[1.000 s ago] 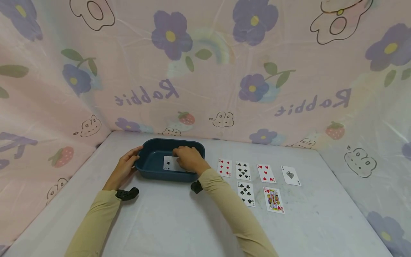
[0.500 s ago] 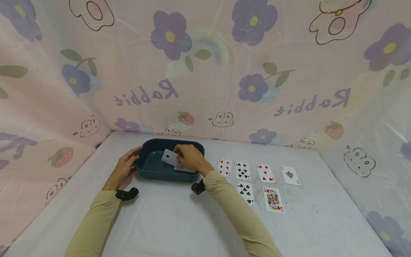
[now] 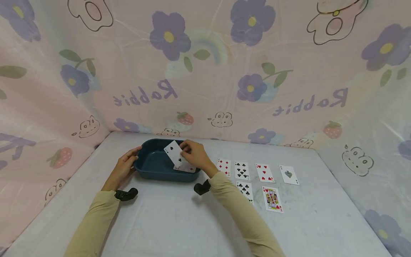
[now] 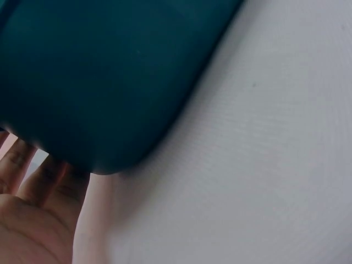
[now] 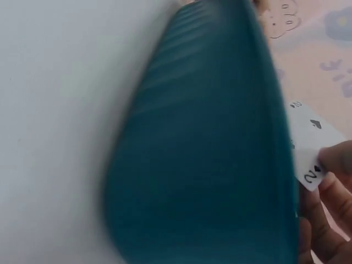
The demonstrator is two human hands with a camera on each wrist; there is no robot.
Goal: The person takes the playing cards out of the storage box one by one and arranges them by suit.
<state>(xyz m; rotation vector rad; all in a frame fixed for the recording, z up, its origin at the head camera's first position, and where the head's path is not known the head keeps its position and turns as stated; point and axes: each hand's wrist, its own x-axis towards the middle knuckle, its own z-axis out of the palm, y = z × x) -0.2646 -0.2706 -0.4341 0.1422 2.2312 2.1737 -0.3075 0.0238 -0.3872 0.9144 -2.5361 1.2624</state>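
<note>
My left hand (image 3: 122, 167) holds the left end of a dark teal plastic bin (image 3: 163, 176), fingers around its outer corner. In the left wrist view, the fingertips of that hand (image 4: 41, 203) disappear behind the bin wall (image 4: 99, 77). Above the bin's right half, my right hand (image 3: 195, 155) pinches a two of spades (image 3: 173, 151) between thumb and fingers. The card (image 5: 309, 140) shows tilted beyond the bin's rim in the right wrist view. Beneath it inside the bin lies another playing card (image 3: 189, 169), partly covered, with a red pip showing.
Face-up cards lie right of the bin: a six of diamonds (image 3: 223, 167), a club card (image 3: 242, 170), a five of hearts (image 3: 264, 173), an ace of spades (image 3: 289, 175), a seven of clubs (image 3: 245, 191) and a king of hearts (image 3: 272, 199). A printed curtain (image 3: 205, 82) surrounds the white table (image 3: 160, 221).
My right hand has lifted the two of spades from the bin floor, tilting it and exposing another card beneath. My left hand stays at the bin's left end.
</note>
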